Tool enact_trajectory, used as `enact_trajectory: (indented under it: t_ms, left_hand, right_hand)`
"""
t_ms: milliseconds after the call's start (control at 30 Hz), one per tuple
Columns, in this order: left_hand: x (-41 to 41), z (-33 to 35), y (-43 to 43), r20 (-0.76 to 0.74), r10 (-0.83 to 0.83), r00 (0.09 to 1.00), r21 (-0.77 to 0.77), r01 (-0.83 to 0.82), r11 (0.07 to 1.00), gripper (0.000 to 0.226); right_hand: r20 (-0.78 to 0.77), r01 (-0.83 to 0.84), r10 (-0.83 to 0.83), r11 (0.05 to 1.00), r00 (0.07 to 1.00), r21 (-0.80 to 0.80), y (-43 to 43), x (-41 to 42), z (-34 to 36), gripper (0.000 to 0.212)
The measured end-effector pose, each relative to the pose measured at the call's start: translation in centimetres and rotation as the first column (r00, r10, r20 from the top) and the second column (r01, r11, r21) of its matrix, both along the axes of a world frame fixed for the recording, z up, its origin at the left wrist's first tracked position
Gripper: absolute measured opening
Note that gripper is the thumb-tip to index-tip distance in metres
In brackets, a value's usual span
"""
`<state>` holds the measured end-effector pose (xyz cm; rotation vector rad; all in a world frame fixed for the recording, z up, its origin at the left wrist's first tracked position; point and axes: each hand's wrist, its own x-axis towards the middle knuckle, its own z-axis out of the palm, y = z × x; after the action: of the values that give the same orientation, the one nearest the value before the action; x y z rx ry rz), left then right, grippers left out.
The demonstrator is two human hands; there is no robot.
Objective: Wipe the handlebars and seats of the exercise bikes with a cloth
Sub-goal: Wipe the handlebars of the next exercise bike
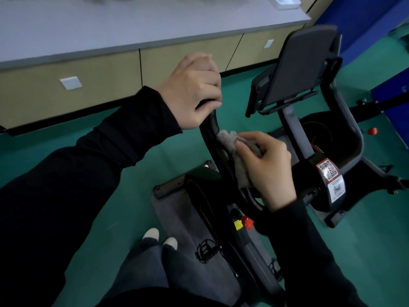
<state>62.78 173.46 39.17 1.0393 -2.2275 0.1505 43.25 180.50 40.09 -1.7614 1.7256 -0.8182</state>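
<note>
A black exercise bike stands in front of me. My left hand [194, 89] is wrapped around the top end of its left handlebar [209, 131]. Just below, my right hand [267, 165] presses a grey cloth [232, 147] against the inner side of the same curved bar. The right handlebar [354, 134] curves down on the far side, untouched. The dark tablet holder [298, 67] rises between the two bars. The seat is not in view.
A long beige cabinet with a grey top [132, 27] runs along the wall behind the bike. The floor [110, 196] is green. A grey mat [177, 218] lies under the bike. A pedal [205, 251] and a red knob [247, 221] sit near my feet [159, 238].
</note>
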Motion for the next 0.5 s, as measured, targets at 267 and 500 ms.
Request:
enact_trajectory:
  t_ms: [267,500]
  left_hand:
    - [0.1,-0.2,0.0,-0.033,0.001,0.999,0.01,-0.001,1.0,0.017]
    - [0.3,-0.6,-0.2,-0.029,-0.013,0.999,-0.005,0.013,1.0,0.019]
  right_hand:
    - [0.207,-0.099,0.041,0.956,0.978,0.277,-4.2,0.7,-1.9,0.014]
    - [0.466,-0.219,-0.099,0.784,0.879,0.58,-4.4,0.2,-0.9,0.021]
